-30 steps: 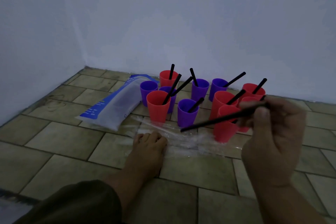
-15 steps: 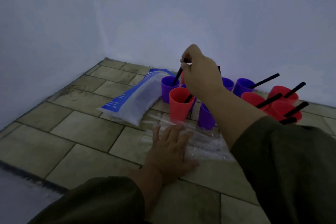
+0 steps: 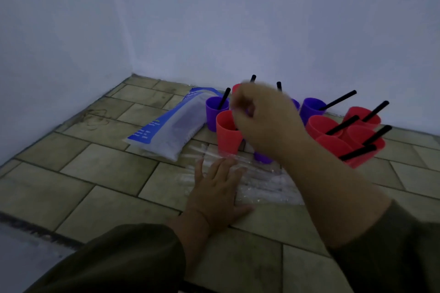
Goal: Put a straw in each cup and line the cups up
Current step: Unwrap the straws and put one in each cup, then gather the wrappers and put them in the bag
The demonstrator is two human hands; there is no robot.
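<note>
Several red and purple cups stand clustered on the tiled floor near the wall, most with a black straw leaning out. The leftmost purple cup (image 3: 215,112) holds a black straw (image 3: 223,98). My right hand (image 3: 264,121) hovers blurred over the front red cup (image 3: 227,133), fingers curled, with no straw visible in it. It hides the cups in the middle. My left hand (image 3: 219,188) lies flat, fingers spread, on a clear plastic wrapper (image 3: 266,185) in front of the cups. More red cups (image 3: 333,135) with straws crowd the right side.
A blue and white plastic pack (image 3: 171,131) lies on the floor just left of the cups. White walls meet in a corner behind. A purple cup (image 3: 312,107) with a straw stands at the back right.
My right hand carried the straw left to the leftmost purple cup, let it go there, and pulled back toward the front red cup. My left hand spread flat on the wrapper.
</note>
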